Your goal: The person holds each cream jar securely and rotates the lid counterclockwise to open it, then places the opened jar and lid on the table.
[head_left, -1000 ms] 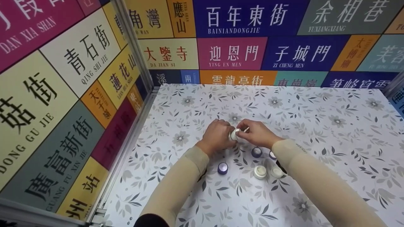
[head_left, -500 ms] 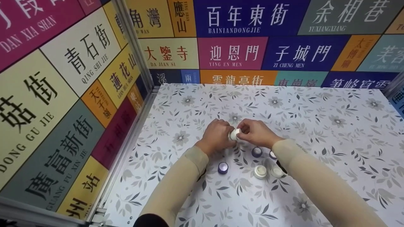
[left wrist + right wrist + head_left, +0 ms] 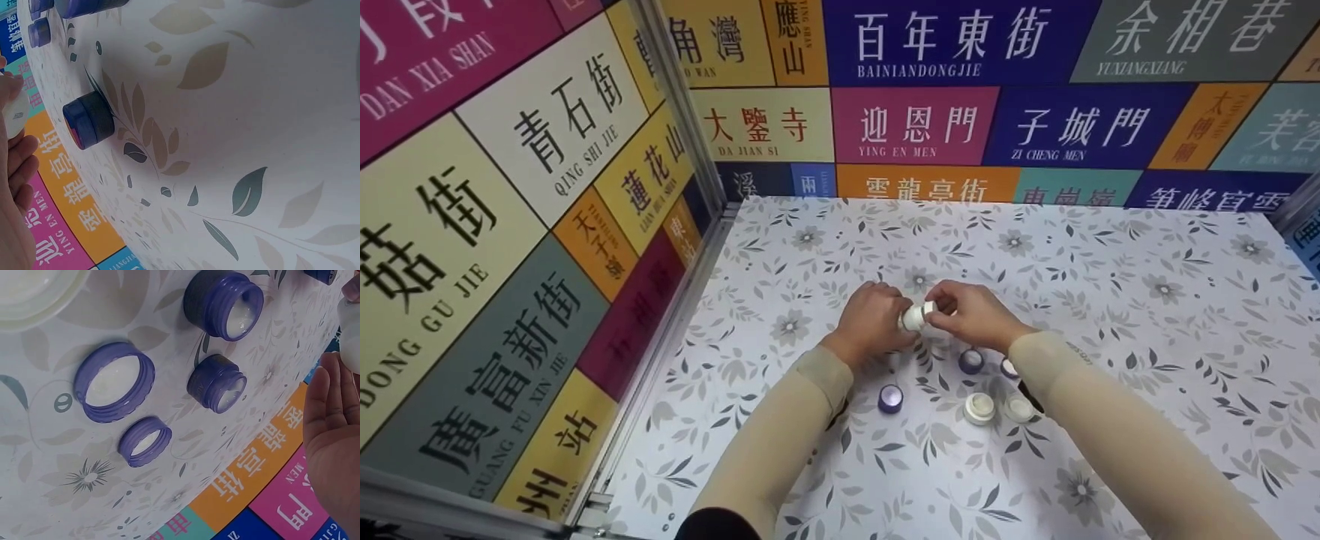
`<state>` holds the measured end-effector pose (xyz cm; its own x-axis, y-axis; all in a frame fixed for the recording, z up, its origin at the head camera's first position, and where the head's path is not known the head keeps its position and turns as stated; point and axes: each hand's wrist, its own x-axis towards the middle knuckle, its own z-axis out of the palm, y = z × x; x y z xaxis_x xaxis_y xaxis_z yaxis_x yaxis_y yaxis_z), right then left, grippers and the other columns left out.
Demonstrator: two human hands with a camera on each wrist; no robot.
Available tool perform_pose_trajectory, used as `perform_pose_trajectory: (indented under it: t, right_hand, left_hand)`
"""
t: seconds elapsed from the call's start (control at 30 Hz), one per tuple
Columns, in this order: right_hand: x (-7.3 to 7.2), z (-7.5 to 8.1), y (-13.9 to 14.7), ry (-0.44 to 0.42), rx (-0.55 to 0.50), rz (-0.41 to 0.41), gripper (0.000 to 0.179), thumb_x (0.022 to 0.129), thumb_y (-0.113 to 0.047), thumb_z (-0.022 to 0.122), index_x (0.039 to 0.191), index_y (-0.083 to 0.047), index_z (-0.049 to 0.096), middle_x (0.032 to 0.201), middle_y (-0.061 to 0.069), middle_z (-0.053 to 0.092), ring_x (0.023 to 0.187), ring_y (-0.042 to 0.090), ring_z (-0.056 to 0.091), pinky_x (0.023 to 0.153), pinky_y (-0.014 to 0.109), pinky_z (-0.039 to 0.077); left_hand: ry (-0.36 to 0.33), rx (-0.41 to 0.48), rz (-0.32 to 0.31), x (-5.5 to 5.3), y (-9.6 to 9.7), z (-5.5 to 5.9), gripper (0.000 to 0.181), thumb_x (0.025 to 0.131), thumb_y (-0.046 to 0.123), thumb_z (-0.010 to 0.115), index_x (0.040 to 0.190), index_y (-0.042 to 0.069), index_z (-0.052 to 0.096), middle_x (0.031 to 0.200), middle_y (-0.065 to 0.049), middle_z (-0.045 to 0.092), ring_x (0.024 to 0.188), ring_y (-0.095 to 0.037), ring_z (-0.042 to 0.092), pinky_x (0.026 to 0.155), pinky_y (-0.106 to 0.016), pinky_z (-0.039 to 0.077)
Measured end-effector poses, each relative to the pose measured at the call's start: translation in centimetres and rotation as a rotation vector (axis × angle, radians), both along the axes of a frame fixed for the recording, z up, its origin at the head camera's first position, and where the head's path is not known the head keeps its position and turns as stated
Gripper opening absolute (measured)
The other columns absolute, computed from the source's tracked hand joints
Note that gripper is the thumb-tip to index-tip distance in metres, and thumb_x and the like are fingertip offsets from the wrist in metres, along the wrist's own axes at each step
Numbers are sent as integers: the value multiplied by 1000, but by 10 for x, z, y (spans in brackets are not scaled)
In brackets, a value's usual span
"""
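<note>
In the head view, my left hand (image 3: 871, 319) grips the body of a small white jar (image 3: 913, 319), which lies tilted, and its fingers hide part of the jar. From the other side, my right hand (image 3: 973, 313) pinches the white cap-like end (image 3: 929, 309) between thumb and fingertips. Both hands are above the middle of the table, close together. At the left wrist view's edge, curled fingers lie beside a white piece (image 3: 17, 115). The right wrist view has fingers around a white piece (image 3: 350, 332), partly cut off.
Nearer the body stand a purple jar (image 3: 890, 399), another purple piece (image 3: 971, 361), an open white jar (image 3: 979, 409) and a pale round lid (image 3: 1019, 409). Purple rings or lids (image 3: 114, 382) and purple jars (image 3: 224, 305) show in the right wrist view. Printed walls border the floral table (image 3: 810, 277).
My right hand has shifted slightly right, and more of the white jar and its cap-like end shows between my hands. The pieces on the table have stayed put.
</note>
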<state>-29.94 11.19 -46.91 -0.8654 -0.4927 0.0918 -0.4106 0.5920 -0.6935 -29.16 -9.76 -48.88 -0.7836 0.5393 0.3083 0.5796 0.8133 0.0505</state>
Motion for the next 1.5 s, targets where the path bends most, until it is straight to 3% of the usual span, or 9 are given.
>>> perform_pose_trajectory:
  t: [0.33, 0.7, 1.1, 1.5]
  right_hand:
    - [-4, -2, 0, 28, 12, -20, 21, 90, -21, 69, 107, -9, 68, 90, 1, 69, 82, 17, 64, 76, 38, 48]
    - [-8, -6, 3, 28, 53, -100, 25, 85, -27, 72, 101, -10, 64, 88, 2, 69, 78, 18, 63, 71, 37, 50]
    - [-15, -15, 0, 161, 282, -120, 34, 80, -39, 80, 94, -11, 68, 89, 5, 71, 74, 23, 62, 70, 45, 48]
    - [-19, -20, -10, 160, 384, -99, 35, 81, -36, 81, 100, -10, 68, 91, 4, 70, 77, 25, 63, 73, 47, 49]
  left_hand:
    - [23, 4, 3, 0, -4, -3, 33, 77, 46, 76, 88, 15, 73, 80, 2, 65, 77, -20, 58, 81, -37, 44]
    - [-19, -10, 48, -1, -8, -1, 36, 80, 49, 73, 91, 15, 74, 82, 3, 65, 79, -19, 58, 83, -37, 43]
    - [-32, 48, 70, -1, -15, -4, 32, 79, 44, 72, 94, 15, 76, 84, 4, 66, 79, -19, 58, 82, -36, 43]
    - [-17, 72, 69, 0, -16, -5, 30, 79, 46, 72, 84, 16, 72, 79, 4, 62, 76, -19, 56, 78, -37, 43]
